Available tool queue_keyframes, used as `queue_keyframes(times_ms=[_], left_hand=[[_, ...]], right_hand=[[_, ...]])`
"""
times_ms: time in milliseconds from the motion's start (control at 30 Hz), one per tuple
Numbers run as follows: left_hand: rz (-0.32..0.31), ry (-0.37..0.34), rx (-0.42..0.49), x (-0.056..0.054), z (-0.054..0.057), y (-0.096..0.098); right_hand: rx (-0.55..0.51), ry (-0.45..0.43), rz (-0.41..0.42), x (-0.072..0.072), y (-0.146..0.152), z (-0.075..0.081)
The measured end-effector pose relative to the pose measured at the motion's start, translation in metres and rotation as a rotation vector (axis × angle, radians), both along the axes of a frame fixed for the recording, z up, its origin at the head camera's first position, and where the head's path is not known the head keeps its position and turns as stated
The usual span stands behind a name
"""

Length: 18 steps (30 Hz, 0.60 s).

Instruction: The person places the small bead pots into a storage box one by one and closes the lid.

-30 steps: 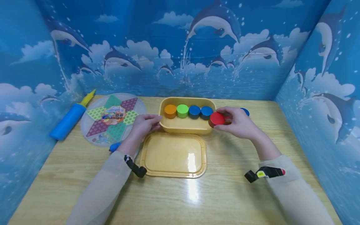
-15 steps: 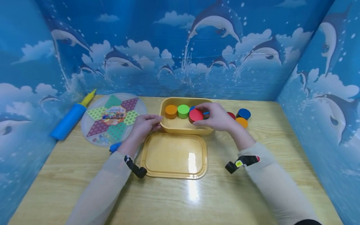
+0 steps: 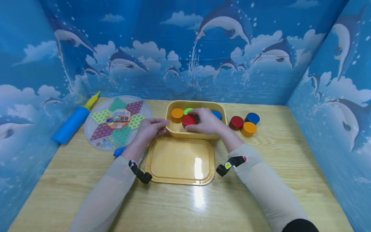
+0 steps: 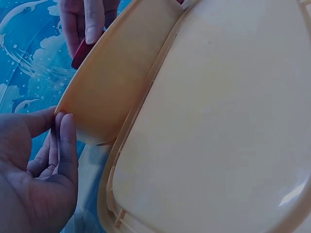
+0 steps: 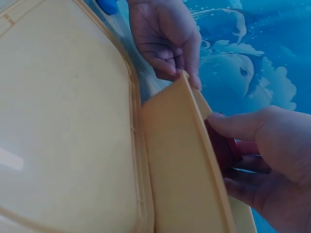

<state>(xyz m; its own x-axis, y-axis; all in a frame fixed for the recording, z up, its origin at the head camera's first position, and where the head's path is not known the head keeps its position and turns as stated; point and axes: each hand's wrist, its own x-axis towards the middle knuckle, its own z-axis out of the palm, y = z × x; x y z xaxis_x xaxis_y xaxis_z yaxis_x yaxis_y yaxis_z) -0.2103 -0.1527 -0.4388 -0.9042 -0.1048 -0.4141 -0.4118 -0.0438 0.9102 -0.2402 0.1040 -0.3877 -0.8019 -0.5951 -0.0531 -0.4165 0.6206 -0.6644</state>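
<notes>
Over the feed I have the left hand [image 3: 152,129] pinching the rim at the left end of the box [image 3: 191,135], and the right hand [image 3: 205,120] grasping a red disc [image 3: 188,120] inside it between thumb and fingers, though I cannot tell whether that disc touches the floor. In the box I see an orange disc [image 3: 177,115] to its left, a partly hidden green disc [image 3: 187,111] behind it and a blue disc [image 3: 216,114] near the right end. I find the lid [image 3: 181,161] lying just in front of the box, and a second red disc [image 3: 236,122], second blue disc [image 3: 252,118] and second orange disc [image 3: 248,129] grouped on the table [image 3: 290,161] to the right.
</notes>
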Motion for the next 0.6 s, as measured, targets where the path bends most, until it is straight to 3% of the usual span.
queue_keyframes(times_ms=[600], left_hand=[[-0.004, -0.012, -0.015, -0.001, 0.0, -0.001]], right_hand=[[0.025, -0.119, 0.004, -0.012, -0.032, -0.014]])
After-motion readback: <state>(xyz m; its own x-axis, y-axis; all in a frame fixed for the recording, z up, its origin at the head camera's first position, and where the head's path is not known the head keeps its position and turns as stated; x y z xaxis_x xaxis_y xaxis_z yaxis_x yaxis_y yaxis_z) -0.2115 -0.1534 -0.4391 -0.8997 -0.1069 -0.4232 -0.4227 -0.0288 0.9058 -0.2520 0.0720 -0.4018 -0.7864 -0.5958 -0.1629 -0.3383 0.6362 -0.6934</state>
